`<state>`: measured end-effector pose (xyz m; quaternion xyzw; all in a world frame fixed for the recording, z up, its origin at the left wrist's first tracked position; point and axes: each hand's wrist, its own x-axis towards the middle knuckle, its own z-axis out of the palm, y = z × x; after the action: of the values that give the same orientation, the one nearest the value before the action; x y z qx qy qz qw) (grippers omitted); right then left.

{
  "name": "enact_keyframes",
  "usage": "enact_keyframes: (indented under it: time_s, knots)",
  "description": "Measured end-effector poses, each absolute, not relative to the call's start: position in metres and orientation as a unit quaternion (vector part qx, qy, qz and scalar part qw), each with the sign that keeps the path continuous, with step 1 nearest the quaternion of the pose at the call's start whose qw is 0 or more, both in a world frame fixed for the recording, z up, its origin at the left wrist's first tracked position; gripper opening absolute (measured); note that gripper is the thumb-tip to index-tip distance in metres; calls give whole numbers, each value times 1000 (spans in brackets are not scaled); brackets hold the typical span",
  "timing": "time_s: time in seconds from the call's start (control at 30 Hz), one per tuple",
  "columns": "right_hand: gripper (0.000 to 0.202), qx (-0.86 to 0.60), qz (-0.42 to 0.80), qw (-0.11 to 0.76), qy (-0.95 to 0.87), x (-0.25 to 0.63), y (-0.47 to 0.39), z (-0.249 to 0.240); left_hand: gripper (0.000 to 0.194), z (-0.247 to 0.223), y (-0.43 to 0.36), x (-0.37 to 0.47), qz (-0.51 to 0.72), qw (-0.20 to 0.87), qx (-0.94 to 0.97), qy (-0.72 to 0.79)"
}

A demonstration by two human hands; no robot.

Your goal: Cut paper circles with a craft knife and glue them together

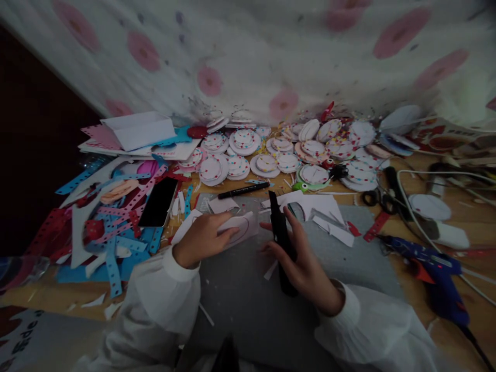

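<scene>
My left hand pinches a small piece of white paper with a curved line drawn on it, thumb on top. Across from it, my right hand grips a black utility knife, its tip pointing away from me. Both hands are over a grey cutting mat. Beyond them lies a black marker. Cut white paper scraps are scattered on the mat to the right of the knife.
Many layered paper discs with coloured dots line the back. Coloured strips and a dark-screened phone are at left. A blue glue gun and a white cable lie at right. A flowered curtain hangs behind.
</scene>
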<state>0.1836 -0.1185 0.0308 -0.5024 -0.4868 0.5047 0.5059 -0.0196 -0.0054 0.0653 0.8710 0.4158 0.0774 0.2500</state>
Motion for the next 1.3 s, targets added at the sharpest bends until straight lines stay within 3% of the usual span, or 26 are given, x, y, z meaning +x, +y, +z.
enact_keyframes:
  time_s: [0.17,0.47,0.73,0.83,1.0,1.2,1.3]
  knots:
    - [74,-504,498,490,-508,185,-121,28,32,57,-7,-16,103,255,869,411]
    - [62,-510,510,486,-494,186,-120,33,18,61,-4,-16,118,284,859,409]
    - [32,-463,591,562,-349,193,-107,40,23,56,3,-19,179,340,823,420]
    - [34,-415,639,580,-289,200,-105,47,22,53,2,-18,188,368,814,407]
    - [35,-374,616,649,-244,208,-107,50,30,48,2,-15,94,457,796,387]
    - [38,-378,587,663,-270,205,-105,40,27,40,6,-9,40,527,771,356]
    - [22,-406,540,676,-295,204,-103,34,29,36,7,-8,36,525,773,354]
